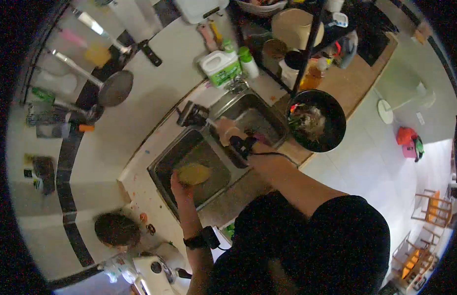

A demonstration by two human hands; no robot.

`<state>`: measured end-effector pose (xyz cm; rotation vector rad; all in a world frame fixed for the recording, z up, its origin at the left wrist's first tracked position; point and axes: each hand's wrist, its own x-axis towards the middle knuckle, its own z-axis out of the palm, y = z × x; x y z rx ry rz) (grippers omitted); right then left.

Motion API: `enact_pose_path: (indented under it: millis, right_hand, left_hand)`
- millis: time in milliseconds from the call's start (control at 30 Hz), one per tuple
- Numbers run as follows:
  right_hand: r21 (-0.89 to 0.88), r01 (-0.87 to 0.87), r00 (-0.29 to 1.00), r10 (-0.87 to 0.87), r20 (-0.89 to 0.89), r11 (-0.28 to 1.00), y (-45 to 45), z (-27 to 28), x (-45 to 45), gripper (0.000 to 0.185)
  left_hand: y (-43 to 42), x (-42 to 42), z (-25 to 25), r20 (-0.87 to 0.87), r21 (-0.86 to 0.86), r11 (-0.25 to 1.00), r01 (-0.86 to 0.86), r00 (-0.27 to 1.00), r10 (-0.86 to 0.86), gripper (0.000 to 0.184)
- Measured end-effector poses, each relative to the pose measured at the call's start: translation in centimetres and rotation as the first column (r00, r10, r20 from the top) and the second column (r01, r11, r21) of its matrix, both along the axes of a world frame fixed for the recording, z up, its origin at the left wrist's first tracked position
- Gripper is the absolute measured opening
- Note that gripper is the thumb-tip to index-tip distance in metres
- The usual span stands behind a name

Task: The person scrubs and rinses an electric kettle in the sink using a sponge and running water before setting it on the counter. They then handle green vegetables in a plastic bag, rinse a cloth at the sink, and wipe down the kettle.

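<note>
My left hand is over the left sink basin, fingers closed on the edge of a flat, yellowish oval thing whose kind I cannot make out. Over the divider between the two basins, my right hand reaches toward a dark, boxy fixture with a shiny stem. Blur hides the right fingers, so whether they grip the stem is unclear. Behind the right basin stands a metal faucet. Something purplish lies low in that basin, partly behind my right wrist.
A black wok with food scraps sits on the counter at right. Behind the sink stand a white-and-green jug and a green-capped bottle. A strainer hangs on the wall. A dark round pot is at lower left.
</note>
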<state>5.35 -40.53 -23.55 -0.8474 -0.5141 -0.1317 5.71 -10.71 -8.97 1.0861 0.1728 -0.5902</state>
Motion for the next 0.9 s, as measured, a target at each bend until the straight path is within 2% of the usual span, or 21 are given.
enact_pose_path:
  millis: [33,67,100,133,167,200,233,267,300,333,400,433,467,500,533,567,633,667,733,833,900]
  right_hand:
    - [-0.711,0.121,0.953,-0.281,-0.112,0.693,-0.1,3.1,-0.4,0.024]
    - [-0.999,0.018,0.847,-0.531,0.031,-0.030,0.0,4.0,-0.2,0.021]
    - [-1.000,0.017,0.861,-0.508,0.027,-0.025,0.3,3.7,0.3,0.021]
    - [-0.933,-0.035,0.886,-0.421,-0.195,0.359,0.3,3.4,0.9,0.022]
    - [-0.725,-0.108,0.891,-0.257,-0.374,0.681,0.0,2.7,1.8,0.023]
    - [-0.408,-0.186,0.873,-0.039,-0.485,0.894,-0.5,1.8,2.8,0.024]
    - [-0.031,-0.250,0.835,0.200,-0.513,0.968,-0.8,1.1,3.6,0.025]
    - [0.351,-0.284,0.783,0.427,-0.452,0.892,-0.8,1.1,4.0,0.026]
    - [0.677,-0.280,0.728,0.610,-0.313,0.681,-0.6,0.9,4.1,0.028]
    - [0.675,-0.286,0.720,0.618,-0.316,0.680,-0.5,0.7,4.1,0.028]
    - [0.123,-0.170,0.859,0.208,-0.468,0.978,-0.2,3.6,3.1,0.031]
    - [-0.184,-0.067,0.901,-0.020,-0.433,0.981,-0.1,4.7,2.6,0.033]
    - [-0.189,-0.070,0.901,-0.019,-0.433,0.980,-0.4,4.5,2.3,0.033]
    - [-0.056,-0.079,0.864,0.040,-0.501,0.995,-0.8,4.3,1.9,0.032]
    - [0.077,-0.075,0.823,0.105,-0.559,0.994,-1.1,4.2,1.7,0.031]
    - [0.069,-0.075,0.824,0.101,-0.557,0.995,-1.2,4.3,1.6,0.031]
    - [0.400,-0.267,0.798,0.434,-0.418,0.877,-1.2,4.4,1.5,0.028]
    - [0.395,-0.270,0.797,0.434,-0.419,0.878,-0.1,5.7,0.4,0.028]
    - [0.405,0.274,0.795,0.032,-0.605,0.872,2.8,9.5,-2.3,0.032]
    - [0.461,0.320,0.771,0.055,-0.635,0.828,1.7,1.6,0.3,0.038]
    - [0.350,0.414,0.684,-0.033,-0.729,0.841,2.7,4.9,-0.4,0.039]
  left_hand:
    - [0.9,0.0,-0.1,0.003,0.000,1.000,-0.024,1.000,0.024,0.024]
    - [2.0,0.0,-0.1,-0.017,0.005,0.999,-0.048,0.999,0.048,0.024]
    - [3.2,-0.1,-0.2,-0.039,0.013,0.997,-0.071,0.997,0.072,0.024]
    - [4.2,-0.1,-0.4,-0.041,0.017,0.995,-0.096,0.995,0.096,0.024]
    - [5.0,0.0,-0.6,-0.023,-0.018,0.994,-0.109,0.994,0.109,0.025]
    - [5.7,0.0,-0.7,-0.005,-0.054,0.991,-0.120,0.993,0.119,0.025]
    - [6.4,-0.1,-0.2,-0.008,-0.056,0.989,-0.138,0.990,0.137,0.025]
    - [7.2,-0.3,0.5,0.020,-0.031,0.990,-0.140,0.990,0.140,0.025]
    - [7.7,-0.6,1.0,0.048,-0.007,0.990,-0.141,0.989,0.141,0.026]
    - [8.2,-0.9,1.1,0.045,-0.010,0.988,-0.153,0.987,0.153,0.026]
    - [9.2,-1.4,0.9,0.294,0.082,0.985,-0.149,0.948,0.119,0.027]
    - [9.7,-1.2,0.9,0.293,0.078,0.985,-0.155,0.948,0.126,0.027]
    - [10.4,-0.9,0.8,0.147,0.016,0.987,-0.159,0.977,0.155,0.028]
    - [11.1,-0.6,0.6,-0.003,-0.046,0.984,-0.170,0.985,0.170,0.028]
    - [11.7,-0.4,0.1,-0.002,-0.052,0.984,-0.171,0.985,0.171,0.028]
    - [12.1,-0.3,-0.4,-0.016,-0.075,0.975,-0.208,0.978,0.208,0.028]
    - [12.8,-0.1,-1.4,-0.030,-0.105,0.963,-0.246,0.969,0.244,0.029]
    - [12.9,-0.3,-1.3,-0.042,-0.078,0.964,-0.256,0.966,0.253,0.030]
    - [13.2,-0.4,-1.5,-0.055,-0.052,0.962,-0.270,0.962,0.267,0.030]
    - [13.4,-0.3,-2.1,-0.086,-0.046,0.959,-0.279,0.958,0.275,0.032]
    - [12.7,-0.7,-1.2,-0.059,-0.024,0.969,-0.247,0.968,0.245,0.032]
